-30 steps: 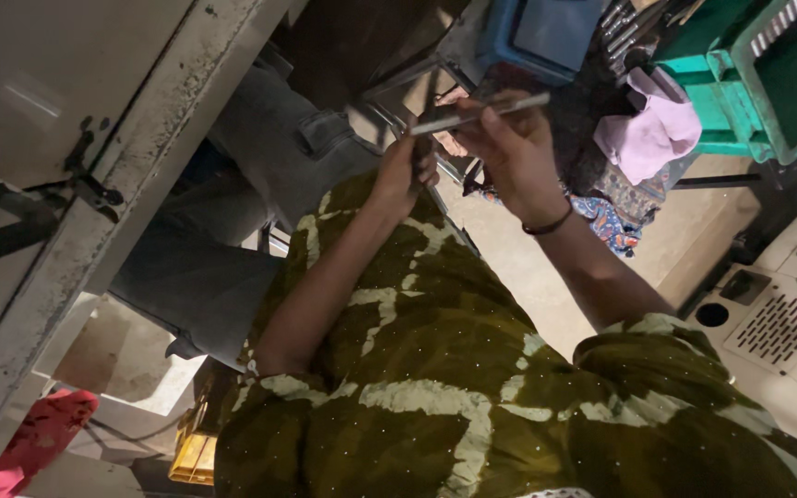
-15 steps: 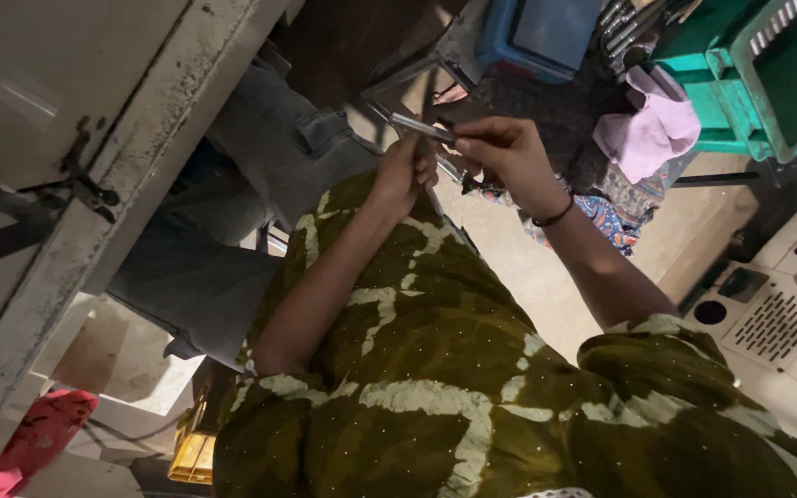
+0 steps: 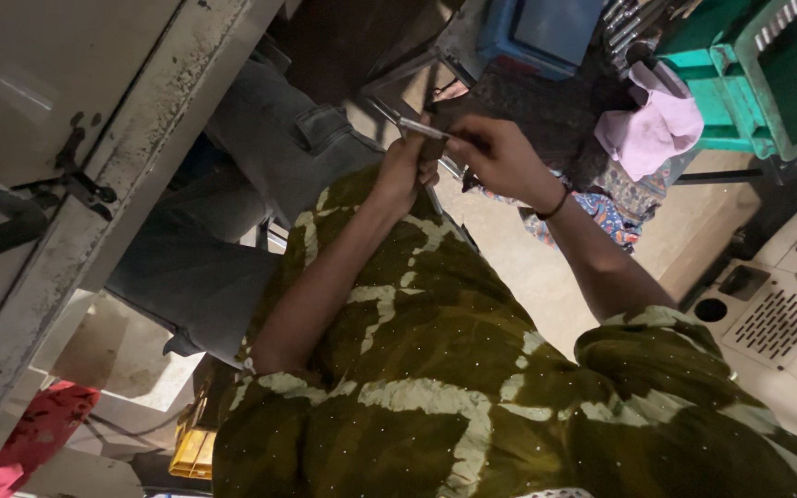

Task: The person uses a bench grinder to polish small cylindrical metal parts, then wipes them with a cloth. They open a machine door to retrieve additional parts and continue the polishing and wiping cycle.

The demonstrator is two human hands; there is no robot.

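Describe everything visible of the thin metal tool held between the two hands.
The metal tool is a slim, silver-grey rod, shiny like steel, lying nearly level with its left end slightly higher. The right hand pinches its right end between fingertips; the left hand is closed just beneath it, gripping olive-green patterned cloth. Its far tip points toward grey trousers. Whether the tip is pointed or hooked cannot be told; part of it is hidden by the fingers.

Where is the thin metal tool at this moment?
In the head view, upper middle, the thin metal tool is held between the left hand and the right hand, above the green patterned cloth.
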